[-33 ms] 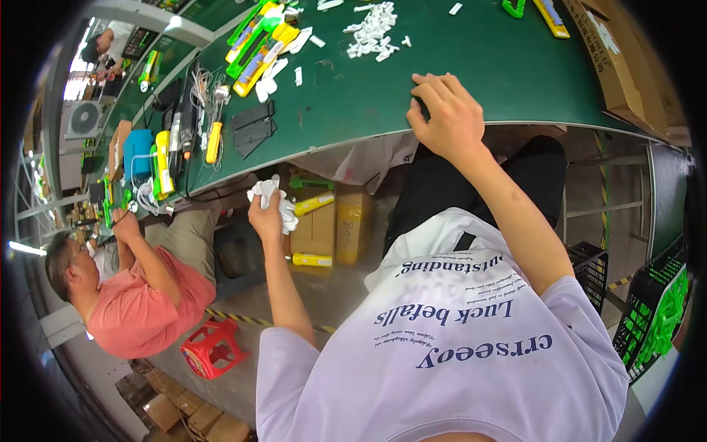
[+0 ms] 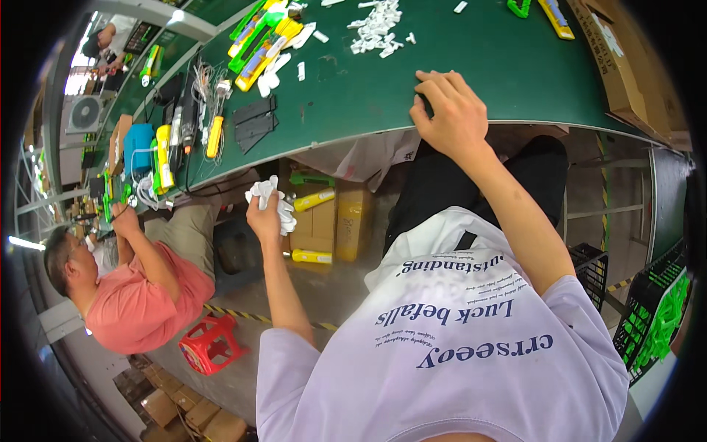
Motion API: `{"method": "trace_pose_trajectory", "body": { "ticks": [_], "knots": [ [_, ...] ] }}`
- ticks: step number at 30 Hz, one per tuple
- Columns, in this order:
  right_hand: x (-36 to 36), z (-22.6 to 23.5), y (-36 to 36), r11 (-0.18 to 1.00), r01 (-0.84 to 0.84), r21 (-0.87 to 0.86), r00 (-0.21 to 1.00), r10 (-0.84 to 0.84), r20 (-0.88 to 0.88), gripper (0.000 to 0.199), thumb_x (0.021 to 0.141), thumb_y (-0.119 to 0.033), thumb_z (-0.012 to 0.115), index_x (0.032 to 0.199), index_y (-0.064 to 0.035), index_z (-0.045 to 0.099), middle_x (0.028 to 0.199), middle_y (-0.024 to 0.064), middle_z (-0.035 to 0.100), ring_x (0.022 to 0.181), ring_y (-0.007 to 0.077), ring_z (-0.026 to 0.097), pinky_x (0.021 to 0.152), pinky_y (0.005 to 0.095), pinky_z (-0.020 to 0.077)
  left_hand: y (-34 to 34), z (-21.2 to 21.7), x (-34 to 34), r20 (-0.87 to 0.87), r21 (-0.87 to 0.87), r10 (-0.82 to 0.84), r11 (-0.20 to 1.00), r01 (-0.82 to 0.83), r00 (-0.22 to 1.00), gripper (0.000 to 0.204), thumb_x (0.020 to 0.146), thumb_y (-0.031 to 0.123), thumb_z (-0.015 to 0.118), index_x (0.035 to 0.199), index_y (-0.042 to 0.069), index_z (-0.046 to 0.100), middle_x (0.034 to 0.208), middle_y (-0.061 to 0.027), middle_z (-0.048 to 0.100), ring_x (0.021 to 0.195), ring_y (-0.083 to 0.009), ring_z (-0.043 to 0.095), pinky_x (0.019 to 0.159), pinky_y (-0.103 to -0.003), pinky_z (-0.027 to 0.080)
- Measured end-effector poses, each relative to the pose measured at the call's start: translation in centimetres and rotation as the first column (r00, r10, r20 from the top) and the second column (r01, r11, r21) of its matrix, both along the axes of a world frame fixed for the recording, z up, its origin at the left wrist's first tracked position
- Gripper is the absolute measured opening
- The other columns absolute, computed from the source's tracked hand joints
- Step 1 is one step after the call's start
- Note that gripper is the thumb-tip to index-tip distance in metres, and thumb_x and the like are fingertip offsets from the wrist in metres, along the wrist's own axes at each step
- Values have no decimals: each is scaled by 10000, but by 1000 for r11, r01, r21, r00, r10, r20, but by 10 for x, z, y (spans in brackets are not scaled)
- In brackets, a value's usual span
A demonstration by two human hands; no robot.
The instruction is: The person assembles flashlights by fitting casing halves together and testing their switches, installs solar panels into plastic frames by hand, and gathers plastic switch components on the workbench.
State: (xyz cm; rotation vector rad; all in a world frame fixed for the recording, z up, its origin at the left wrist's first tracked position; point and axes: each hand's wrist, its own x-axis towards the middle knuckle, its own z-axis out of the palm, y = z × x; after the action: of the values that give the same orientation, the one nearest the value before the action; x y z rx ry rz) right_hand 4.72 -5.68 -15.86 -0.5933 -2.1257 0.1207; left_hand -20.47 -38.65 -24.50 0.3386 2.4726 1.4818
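My left hand [image 2: 266, 219] is closed around a bunch of small white plastic pieces [image 2: 283, 214], held off the table's near edge, above the floor. Its fingers are partly hidden by the pieces. My right hand [image 2: 453, 114] rests at the near edge of the green table [image 2: 339, 103], palm down, fingers apart and slightly bent, with nothing visible in it. Beyond it lies a loose pile of small white plastic parts [image 2: 377, 29]. To the left of that pile are yellow and green plastic tool-like bodies [image 2: 265, 55] with white pieces among them.
Flat black plates [image 2: 255, 121], a yellow-handled screwdriver [image 2: 215, 137] and wires lie toward the left. A cardboard box [image 2: 626, 74] stands at the right. Below are a carton [image 2: 353, 221] and a black crate [image 2: 648, 317] of green parts. A co-worker [image 2: 147, 295] sits left, near a red stool [image 2: 212, 345].
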Motion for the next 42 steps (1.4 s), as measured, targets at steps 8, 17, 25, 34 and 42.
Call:
{"method": "trace_pose_trajectory", "body": {
  "ticks": [8,17,25,34,42],
  "knots": [
    [-3,1,-2,1000,11,2,1000,-11,14,72,722,-113,658,779,-93,620,966,-14,699,868,183,636,710,307,539,-45,59,26,-50,60,131,990,-128,990,295,871,62,697,1140,-44,636,961,-54,686,817,-107,614,706,-264,482],
    [6,7,1,998,-59,-29,998,60,2,108,728,-108,665,822,-67,632,1018,47,698,913,227,630,794,336,543,48,180,12,-99,93,-99,990,108,990,215,897,101,681,1070,-19,642,831,-43,671,642,-93,603,557,-257,464],
    [8,9,3,994,-86,-69,996,85,-10,107,726,-94,668,807,-54,611,1041,66,694,946,234,642,868,356,535,223,182,-6,-232,-144,-491,871,470,840,278,820,230,747,963,-1,689,798,-99,704,662,-140,633,594,-290,480],
    [7,8,-1,992,-74,-105,997,75,2,101,734,-79,665,819,-57,614,1058,71,693,984,249,651,953,417,512,262,162,12,-488,-628,-614,741,238,620,415,829,411,685,1012,39,707,915,-214,684,860,-377,662,757,-447,516],
    [6,9,1,992,-65,-104,997,69,29,96,746,-87,671,826,-66,622,1062,61,695,1015,255,650,957,423,509,267,155,23,-473,-688,-655,692,217,590,484,862,435,649,1202,92,618,1065,-238,645,1019,-387,619,828,-487,503]
  ]
}}
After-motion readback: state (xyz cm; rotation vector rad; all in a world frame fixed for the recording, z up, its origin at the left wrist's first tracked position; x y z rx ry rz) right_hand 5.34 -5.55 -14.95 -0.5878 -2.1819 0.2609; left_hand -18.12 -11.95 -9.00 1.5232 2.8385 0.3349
